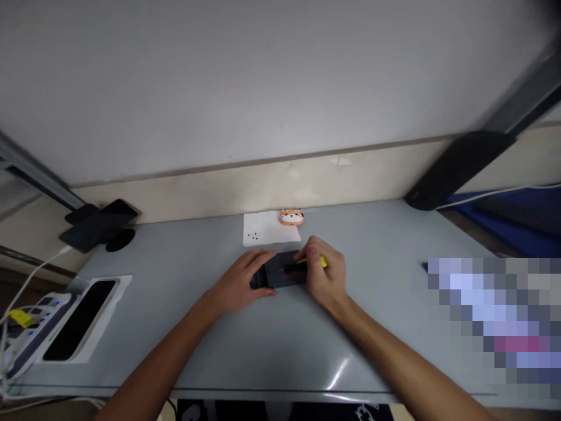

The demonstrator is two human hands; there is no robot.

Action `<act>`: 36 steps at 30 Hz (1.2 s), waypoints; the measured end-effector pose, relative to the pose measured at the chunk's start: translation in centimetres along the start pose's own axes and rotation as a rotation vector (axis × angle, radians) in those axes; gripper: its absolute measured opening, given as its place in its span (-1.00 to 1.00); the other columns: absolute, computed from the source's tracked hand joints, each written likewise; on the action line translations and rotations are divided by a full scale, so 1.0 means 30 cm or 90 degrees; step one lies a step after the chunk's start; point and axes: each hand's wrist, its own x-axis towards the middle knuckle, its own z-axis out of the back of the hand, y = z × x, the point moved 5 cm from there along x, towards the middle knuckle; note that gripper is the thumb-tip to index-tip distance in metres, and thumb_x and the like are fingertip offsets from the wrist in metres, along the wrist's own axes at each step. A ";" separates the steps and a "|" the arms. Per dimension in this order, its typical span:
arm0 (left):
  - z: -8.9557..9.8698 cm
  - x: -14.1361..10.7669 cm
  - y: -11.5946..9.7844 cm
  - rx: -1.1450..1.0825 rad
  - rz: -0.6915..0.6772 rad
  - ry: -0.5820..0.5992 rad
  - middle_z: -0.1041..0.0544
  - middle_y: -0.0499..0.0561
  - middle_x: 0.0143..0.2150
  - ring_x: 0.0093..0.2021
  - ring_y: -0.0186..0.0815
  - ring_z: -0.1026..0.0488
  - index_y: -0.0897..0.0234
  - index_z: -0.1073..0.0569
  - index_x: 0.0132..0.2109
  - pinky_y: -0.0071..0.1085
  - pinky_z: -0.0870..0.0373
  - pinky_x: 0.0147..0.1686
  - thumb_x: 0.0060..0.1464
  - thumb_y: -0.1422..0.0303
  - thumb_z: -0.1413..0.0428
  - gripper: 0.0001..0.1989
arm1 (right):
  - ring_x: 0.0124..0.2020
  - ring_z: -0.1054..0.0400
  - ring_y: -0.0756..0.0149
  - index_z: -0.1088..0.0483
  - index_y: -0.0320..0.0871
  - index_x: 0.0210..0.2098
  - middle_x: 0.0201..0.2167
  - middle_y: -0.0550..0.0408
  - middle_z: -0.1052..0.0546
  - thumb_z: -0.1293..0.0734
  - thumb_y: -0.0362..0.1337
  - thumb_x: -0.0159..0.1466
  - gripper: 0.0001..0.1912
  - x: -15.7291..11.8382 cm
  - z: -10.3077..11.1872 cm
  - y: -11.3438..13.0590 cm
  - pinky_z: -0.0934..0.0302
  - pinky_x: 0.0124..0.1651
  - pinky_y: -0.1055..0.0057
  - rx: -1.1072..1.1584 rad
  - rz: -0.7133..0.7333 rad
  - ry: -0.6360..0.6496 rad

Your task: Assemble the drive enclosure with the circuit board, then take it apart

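A dark, box-shaped device [280, 273] lies on the grey table in front of me. My left hand [241, 279] grips its left end, with the thumb on the near side and the fingers on the far side. In my right hand [323, 270] is a yellow and black tool [323, 261], held in a pinch, its dark end over the device's top. Its tip is too small to make out. Behind the device, a white paper [267, 225] carries several tiny dark pieces [253, 235] and an orange animal-face case [291, 217].
On the left are a phone on white paper [81, 320], a power strip [41, 333] with cables, and a stand holding a dark device [103, 225]. A black post [456, 169] rises at the back right. A blurred-out patch covers the right side.
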 end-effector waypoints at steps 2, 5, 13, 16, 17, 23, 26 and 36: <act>0.001 0.001 0.000 0.006 -0.003 0.004 -0.28 0.06 0.39 0.38 -0.07 -0.27 -0.11 -0.12 0.44 0.01 -0.26 0.38 0.08 0.14 -0.37 -0.11 | -0.52 -0.30 0.35 -0.39 -0.13 -0.52 -0.55 0.12 -0.41 -0.13 -0.30 0.43 -0.58 -0.012 -0.017 0.018 -0.12 -0.40 0.36 0.003 0.053 0.029; 0.006 -0.002 0.003 0.041 0.007 0.012 -0.24 0.06 0.42 0.40 -0.05 -0.24 -0.12 -0.11 0.45 0.01 -0.23 0.39 0.10 0.15 -0.36 -0.12 | -0.54 -0.28 0.35 -0.38 -0.13 -0.56 -0.59 0.13 -0.38 -0.11 -0.34 0.43 -0.55 -0.005 0.011 0.007 -0.09 -0.41 0.36 -0.026 0.072 -0.007; 0.051 -0.013 0.005 0.077 0.023 0.009 -0.28 0.02 0.40 0.33 -0.04 -0.32 -0.15 -0.19 0.42 -0.01 -0.29 0.34 0.17 0.26 -0.30 -0.24 | -0.61 -0.21 0.35 -0.30 -0.10 -0.67 -0.68 0.15 -0.32 -0.10 -0.34 0.34 -0.54 0.062 0.123 -0.030 -0.04 -0.47 0.34 -0.114 0.004 -0.117; 0.068 -0.012 0.004 0.069 0.039 0.012 -0.30 0.00 0.39 0.32 -0.04 -0.33 -0.16 -0.19 0.42 0.02 -0.29 0.34 0.15 0.30 -0.32 -0.22 | -0.62 -0.19 0.36 -0.31 -0.10 -0.68 -0.69 0.15 -0.30 -0.12 -0.36 0.30 -0.57 0.088 0.161 -0.047 -0.02 -0.47 0.34 -0.130 -0.027 -0.139; 0.072 -0.011 0.003 0.068 0.039 0.011 -0.31 0.00 0.39 0.32 -0.04 -0.34 -0.16 -0.19 0.42 0.03 -0.30 0.33 0.14 0.31 -0.32 -0.21 | -0.61 -0.19 0.36 -0.31 -0.11 -0.68 -0.69 0.15 -0.30 -0.13 -0.37 0.29 -0.58 0.093 0.172 -0.055 -0.02 -0.47 0.34 -0.132 -0.034 -0.145; 0.080 -0.013 0.004 0.067 0.027 -0.004 -0.35 0.01 0.38 0.32 -0.02 -0.34 -0.13 -0.21 0.41 0.04 -0.31 0.31 0.13 0.29 -0.32 -0.22 | -0.59 -0.18 0.34 -0.33 -0.11 -0.66 -0.67 0.14 -0.32 -0.12 -0.36 0.31 -0.58 0.087 0.171 -0.078 -0.01 -0.47 0.35 -0.099 -0.039 -0.156; 0.075 -0.014 0.009 0.067 0.019 -0.006 -0.38 0.02 0.35 0.30 -0.02 -0.36 -0.11 -0.22 0.41 0.03 -0.33 0.29 0.15 0.22 -0.31 -0.26 | -0.56 -0.24 0.35 -0.36 -0.12 -0.60 -0.61 0.13 -0.37 -0.11 -0.34 0.38 -0.56 0.067 0.122 -0.047 -0.06 -0.44 0.36 -0.086 0.019 -0.090; 0.089 -0.009 0.018 0.110 0.015 -0.021 -0.47 0.03 0.23 0.20 -0.09 -0.39 -0.02 -0.23 0.40 -0.02 -0.33 0.25 0.27 0.24 -0.18 -0.40 | -0.58 -0.22 0.39 -0.32 -0.13 -0.58 -0.61 0.14 -0.33 -0.10 -0.36 0.43 -0.55 0.064 0.117 -0.017 -0.05 -0.43 0.36 -0.158 0.127 -0.045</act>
